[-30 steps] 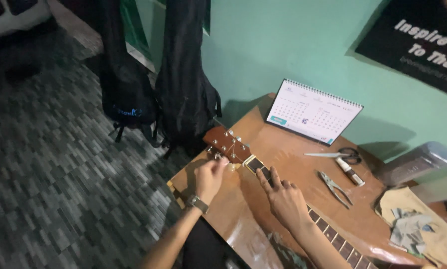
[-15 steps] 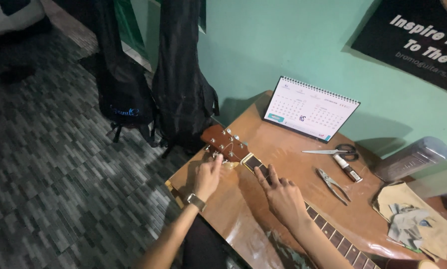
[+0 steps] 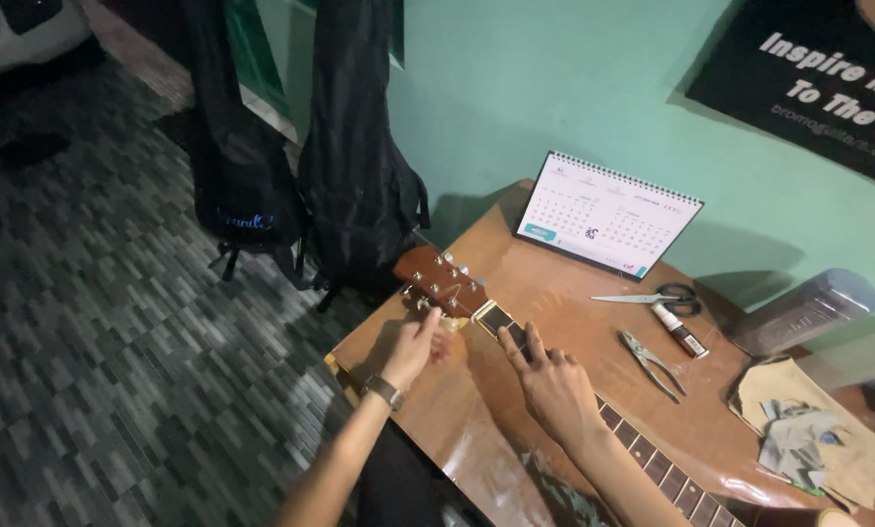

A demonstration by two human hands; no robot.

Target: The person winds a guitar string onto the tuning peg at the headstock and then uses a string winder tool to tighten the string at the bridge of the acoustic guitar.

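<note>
- A plain mint-green painted wall point(image 3: 555, 78) carries a dark poster point(image 3: 808, 78).
- The dim grey patterned tile floor point(image 3: 96, 322) lies left.
- The glossy brown wooden table point(image 3: 555, 293) meets the wall.

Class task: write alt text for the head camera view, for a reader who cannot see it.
A person's left hand pinches a tuning peg on a guitar headstock while the right hand presses the guitar neck, which lies across a brown table. Scissors, pliers and a desk calendar sit nearby.
</note>
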